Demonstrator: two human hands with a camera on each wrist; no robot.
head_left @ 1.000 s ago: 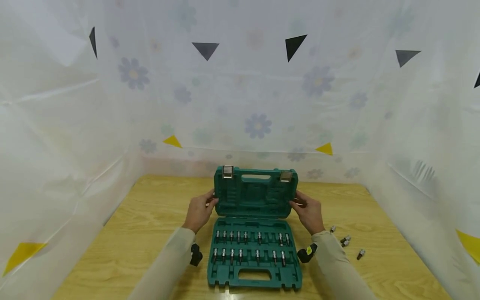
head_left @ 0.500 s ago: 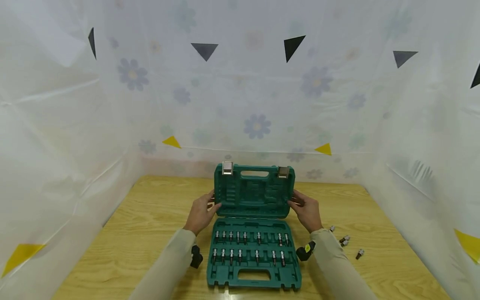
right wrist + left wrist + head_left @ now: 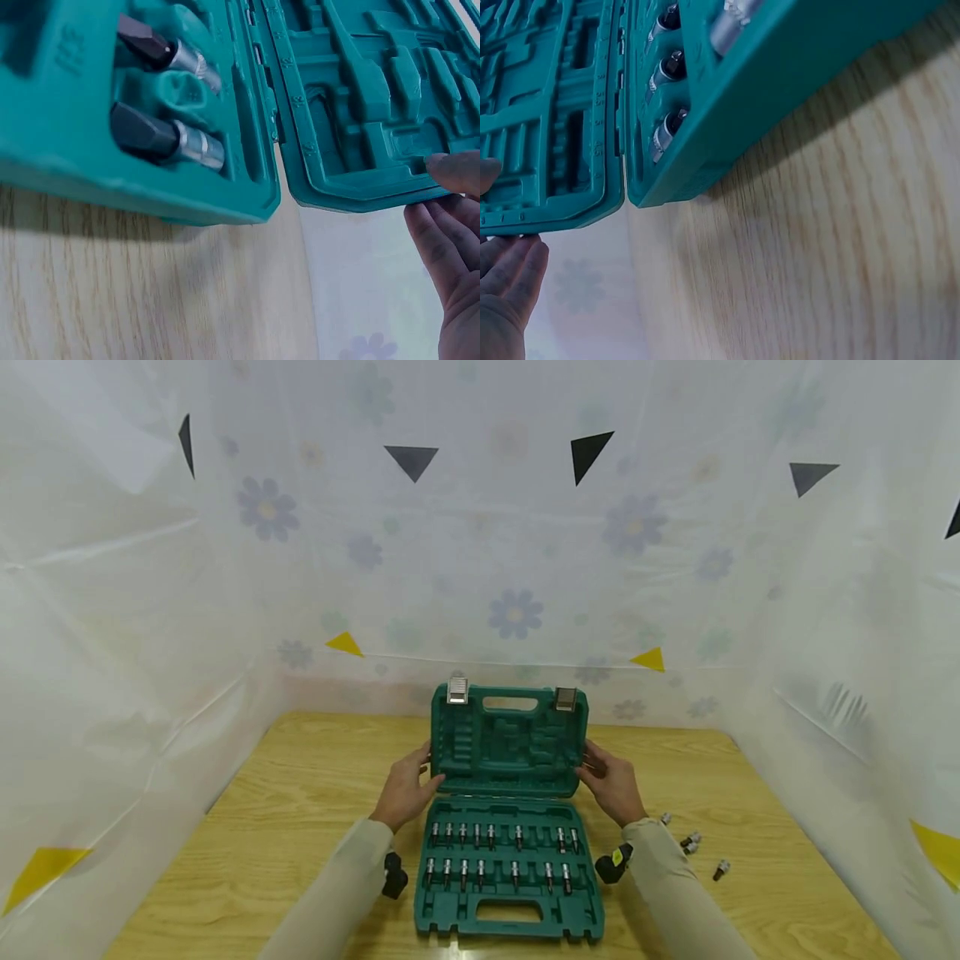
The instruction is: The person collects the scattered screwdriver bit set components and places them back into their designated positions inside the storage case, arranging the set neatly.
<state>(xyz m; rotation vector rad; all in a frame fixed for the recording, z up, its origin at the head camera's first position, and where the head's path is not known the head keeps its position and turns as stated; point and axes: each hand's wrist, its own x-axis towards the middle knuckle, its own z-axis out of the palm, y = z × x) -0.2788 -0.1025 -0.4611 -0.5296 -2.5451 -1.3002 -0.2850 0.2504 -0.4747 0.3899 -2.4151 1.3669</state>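
A green plastic bit socket case lies unfolded on the table, its lid (image 3: 510,781) standing up at the hinge behind the base (image 3: 442,914). My left hand (image 3: 401,789) grips the lid's left edge, thumb on the inner face and fingers behind. At the opposite edge my right hand (image 3: 617,789) pinches the lid the same way; its thumb (image 3: 456,171) presses the moulded inside in the right wrist view. Two rows of bit sockets (image 3: 463,835) sit in the base, with some slots vacant. Metal latches (image 3: 457,690) hang at the lid's top edge.
Several loose bit sockets (image 3: 722,869) lie on the wooden table (image 3: 300,827), to the right of my right forearm. A white plastic curtain (image 3: 517,543) with flowers and triangles encloses the back and sides.
The lid has swung back a little, away from me, and its top edge now stands slightly higher. Both hands move with it, keeping their grip. The base and loose sockets stay put.
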